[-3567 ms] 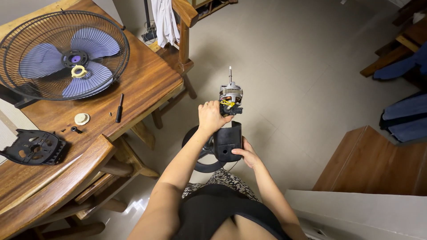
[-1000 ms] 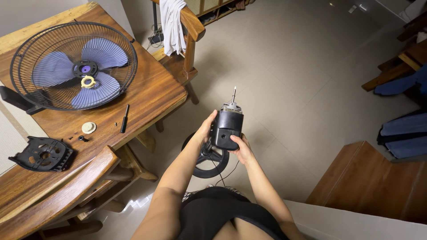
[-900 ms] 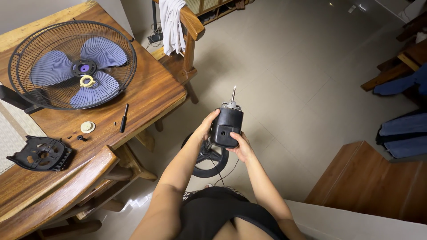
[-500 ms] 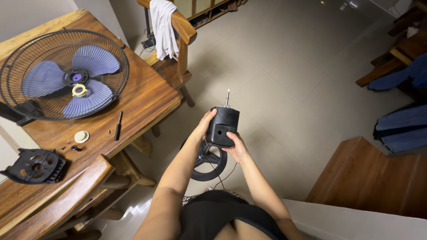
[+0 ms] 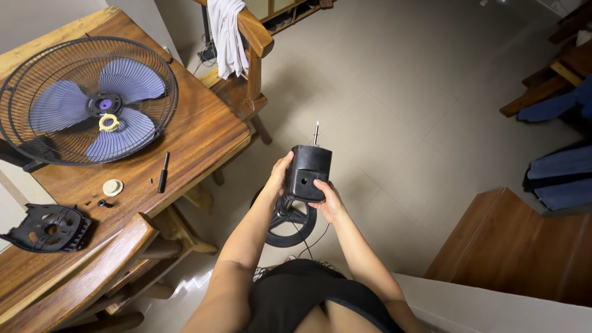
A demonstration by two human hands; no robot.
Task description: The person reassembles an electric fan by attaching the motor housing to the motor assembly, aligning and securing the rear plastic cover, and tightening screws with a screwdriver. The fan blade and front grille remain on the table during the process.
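You hold the black boxy plastic fan motor housing (image 5: 308,173) out over the tiled floor (image 5: 401,92), its long axis upright and its thin metal shaft pointing away from you. Your left hand (image 5: 277,180) wraps its left side; your right hand (image 5: 328,201) cups it below, thumb on the face. Below hangs the round black fan base (image 5: 290,221). On the wooden table (image 5: 197,132), the wire fan guard (image 5: 80,98) holds purple blades beside a black screwdriver (image 5: 163,172).
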